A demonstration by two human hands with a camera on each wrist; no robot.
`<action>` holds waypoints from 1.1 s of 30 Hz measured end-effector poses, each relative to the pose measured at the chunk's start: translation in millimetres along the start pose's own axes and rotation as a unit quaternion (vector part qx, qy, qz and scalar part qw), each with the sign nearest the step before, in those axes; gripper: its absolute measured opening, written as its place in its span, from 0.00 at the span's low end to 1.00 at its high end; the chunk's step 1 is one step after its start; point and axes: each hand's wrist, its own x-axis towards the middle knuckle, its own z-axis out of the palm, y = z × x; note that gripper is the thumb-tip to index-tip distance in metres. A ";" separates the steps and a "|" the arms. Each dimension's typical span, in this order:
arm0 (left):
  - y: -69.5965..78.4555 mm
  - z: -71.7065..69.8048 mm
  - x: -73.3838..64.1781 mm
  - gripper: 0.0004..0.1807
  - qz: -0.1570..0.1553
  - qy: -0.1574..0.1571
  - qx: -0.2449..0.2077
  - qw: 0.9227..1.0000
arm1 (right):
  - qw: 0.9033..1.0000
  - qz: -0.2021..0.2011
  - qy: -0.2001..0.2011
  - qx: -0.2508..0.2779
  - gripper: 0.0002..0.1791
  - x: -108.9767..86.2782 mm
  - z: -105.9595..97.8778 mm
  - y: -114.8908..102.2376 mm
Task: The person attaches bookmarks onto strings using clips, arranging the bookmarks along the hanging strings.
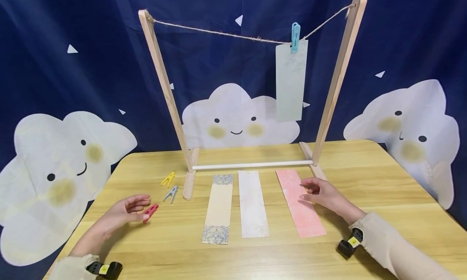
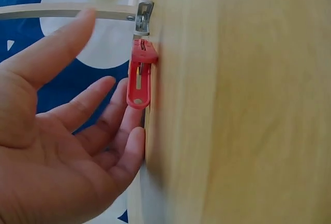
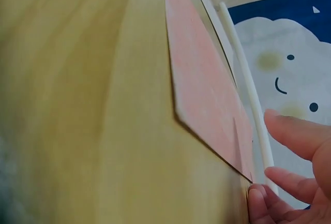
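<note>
My left hand (image 1: 125, 213) is at the left of the table, thumb and fingers spread apart around a red clothespin (image 2: 139, 74). The clothespin stands on the table beside the fingertips, with nothing pinched in the hand. On the right, my right hand (image 1: 322, 195) reaches the right long edge of a pink paper strip (image 1: 300, 207) that lies flat. Its fingers are loosely bent, the fingertips (image 3: 257, 195) right at a corner of the strip, and the thumb stands away from the paper. A grey clothespin (image 1: 170, 194) and a yellow clothespin (image 1: 168, 179) lie beyond my left hand.
A cream strip with blue patterned ends (image 1: 219, 209) and a white strip (image 1: 253, 205) lie mid-table. Behind them stands a wooden frame (image 1: 166, 85) with a slack string (image 1: 219, 31). From it a pale green strip (image 1: 290, 85) hangs by a blue clothespin (image 1: 295, 37).
</note>
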 end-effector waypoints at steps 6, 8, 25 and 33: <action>-3.1 0.6 -0.4 0.38 0.027 -0.038 0.022 0.999 | 0.997 0.004 0.010 -0.075 0.34 2.3 5.1 0.8; -4.5 0.3 -1.0 0.38 0.033 -0.045 0.027 0.998 | 0.995 0.008 0.011 -0.094 0.36 3.4 7.1 0.2; -10.9 7.0 1.9 0.37 0.032 -0.017 0.106 0.994 | 0.993 0.021 -0.017 -0.114 0.31 9.6 7.1 -12.1; -8.0 9.8 1.7 0.34 0.019 0.004 0.127 0.992 | 0.993 -0.006 -0.033 -0.117 0.20 9.9 4.4 -14.7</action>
